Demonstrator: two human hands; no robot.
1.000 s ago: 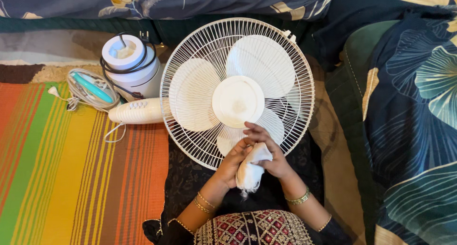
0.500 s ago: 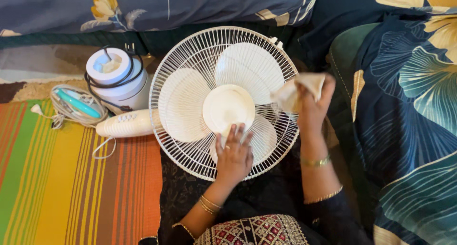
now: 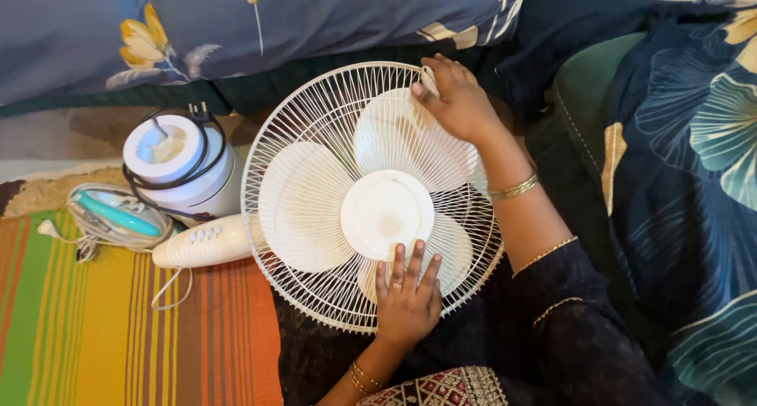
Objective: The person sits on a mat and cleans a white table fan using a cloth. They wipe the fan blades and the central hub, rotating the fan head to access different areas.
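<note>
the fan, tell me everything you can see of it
The fan is white, plastic by its look, lying face up across the person's lap. A round wire grille covers three broad blades and a smooth hub. Its button-studded neck points left. The left hand lies flat on the lower grille; the right hand presses a cloth at the top.

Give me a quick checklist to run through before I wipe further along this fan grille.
1. Left hand flat on the fan grille, steadying it: ok.
2. Cloth gripped in right hand: ok, though mostly hidden.
3. Fan unplugged: ok if that is its plug, lying loose on the coiled cord.
4. Blades at rest: ok, no blur.
5. Grille latched all round: cannot tell.
</note>
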